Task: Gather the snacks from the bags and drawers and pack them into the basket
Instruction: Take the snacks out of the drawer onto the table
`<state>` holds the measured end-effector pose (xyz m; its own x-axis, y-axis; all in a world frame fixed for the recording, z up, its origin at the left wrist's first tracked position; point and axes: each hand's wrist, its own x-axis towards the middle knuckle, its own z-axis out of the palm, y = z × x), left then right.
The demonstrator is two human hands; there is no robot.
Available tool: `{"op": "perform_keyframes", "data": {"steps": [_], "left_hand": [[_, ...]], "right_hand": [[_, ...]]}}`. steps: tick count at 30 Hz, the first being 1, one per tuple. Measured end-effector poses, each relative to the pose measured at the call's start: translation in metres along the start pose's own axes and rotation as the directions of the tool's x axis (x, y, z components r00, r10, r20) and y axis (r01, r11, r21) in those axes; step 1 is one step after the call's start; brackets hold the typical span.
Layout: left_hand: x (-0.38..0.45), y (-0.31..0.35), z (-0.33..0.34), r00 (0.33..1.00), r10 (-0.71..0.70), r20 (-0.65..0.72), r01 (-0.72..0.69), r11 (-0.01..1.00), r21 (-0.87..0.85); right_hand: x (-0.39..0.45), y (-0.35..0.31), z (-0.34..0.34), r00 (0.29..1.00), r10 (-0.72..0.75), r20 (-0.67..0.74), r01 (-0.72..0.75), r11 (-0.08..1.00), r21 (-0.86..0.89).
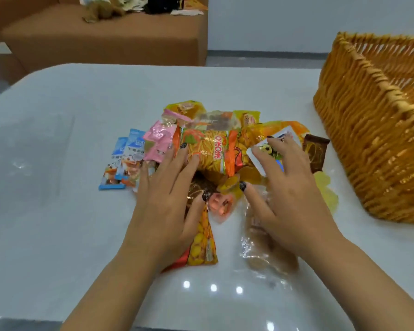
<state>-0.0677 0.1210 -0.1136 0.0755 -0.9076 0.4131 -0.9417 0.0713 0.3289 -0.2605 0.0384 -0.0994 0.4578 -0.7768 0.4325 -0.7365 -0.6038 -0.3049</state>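
Observation:
A heap of snack packets lies mid-table. An orange and yellow stick-snack bag (208,149) lies at its centre, with pink packets (159,142) and blue packets (127,161) to its left. My left hand (167,199) rests flat on the heap, fingers spread, over a yellow biscuit bag (202,242). My right hand (289,187) lies spread over a white packet (261,151) and a clear bag of round biscuits (258,237). Neither hand grips anything. A brown packet (317,151) lies by the orange wicker basket (368,130) at the right.
The white table (69,223) is glossy, its front edge close to me. Behind it stands a brown sofa (105,39) with a soft toy, a black bag and papers on it. A white wall rises behind the basket.

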Motion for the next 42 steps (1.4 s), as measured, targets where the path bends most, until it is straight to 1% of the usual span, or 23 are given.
{"op": "perform_keyframes", "data": {"steps": [2, 3, 5, 7, 11, 15, 18, 20, 23, 25, 28, 32, 38, 42], "left_hand": [[0.007, 0.004, 0.0, 1.0, 0.0, 0.016, -0.001, 1.0, 0.017], [0.01, 0.007, -0.002, 0.999, -0.008, 0.037, 0.008, 1.0, 0.0], [0.017, 0.014, -0.015, 0.994, -0.075, 0.074, 0.081, 0.993, -0.085], [0.027, 0.02, -0.033, 0.978, -0.163, 0.133, 0.18, 0.975, -0.131], [0.048, 0.04, -0.085, 0.947, -0.237, 0.217, 0.268, 0.955, -0.13], [0.082, 0.087, -0.144, 0.877, -0.367, 0.31, 0.437, 0.878, -0.197], [0.107, 0.121, -0.178, 0.844, -0.361, 0.397, 0.438, 0.891, -0.121], [0.123, 0.141, -0.199, 0.827, -0.351, 0.44, 0.425, 0.902, -0.079], [0.143, 0.172, -0.228, 0.827, -0.333, 0.454, 0.411, 0.908, -0.083], [0.154, 0.192, -0.246, 0.817, -0.344, 0.462, 0.422, 0.903, -0.074], [0.168, 0.223, -0.27, 0.784, -0.409, 0.467, 0.49, 0.87, -0.061], [0.188, 0.253, -0.288, 0.777, -0.445, 0.446, 0.533, 0.842, -0.089], [0.205, 0.269, -0.3, 0.758, -0.471, 0.451, 0.553, 0.831, -0.06], [0.223, 0.259, -0.301, 0.75, -0.458, 0.477, 0.546, 0.836, -0.057]], "right_hand": [[0.007, -0.004, 0.007, 0.999, -0.007, 0.037, 0.009, 0.999, -0.048], [0.009, -0.008, 0.007, 0.998, 0.019, 0.066, -0.016, 0.998, -0.054], [0.019, -0.017, -0.002, 0.991, 0.063, 0.115, -0.061, 0.998, -0.022], [0.032, -0.025, -0.019, 0.981, 0.071, 0.183, -0.068, 0.997, -0.022], [0.071, -0.035, -0.076, 0.944, 0.093, 0.316, -0.089, 0.996, -0.025], [0.107, -0.047, -0.146, 0.907, 0.088, 0.412, -0.079, 0.996, -0.039], [0.127, -0.053, -0.199, 0.857, 0.067, 0.51, -0.056, 0.998, -0.036], [0.134, -0.054, -0.232, 0.812, 0.064, 0.58, -0.055, 0.998, -0.033], [0.145, -0.051, -0.276, 0.714, 0.115, 0.69, -0.067, 0.993, -0.096], [0.155, -0.048, -0.303, 0.667, 0.125, 0.734, -0.067, 0.992, -0.109], [0.171, -0.044, -0.345, 0.637, 0.102, 0.764, -0.055, 0.995, -0.086], [0.185, -0.032, -0.381, 0.651, 0.065, 0.756, -0.008, 0.997, -0.08], [0.191, -0.016, -0.4, 0.628, 0.051, 0.776, -0.021, 0.999, -0.049], [0.2, -0.006, -0.396, 0.621, 0.057, 0.782, -0.038, 0.998, -0.043]]}}
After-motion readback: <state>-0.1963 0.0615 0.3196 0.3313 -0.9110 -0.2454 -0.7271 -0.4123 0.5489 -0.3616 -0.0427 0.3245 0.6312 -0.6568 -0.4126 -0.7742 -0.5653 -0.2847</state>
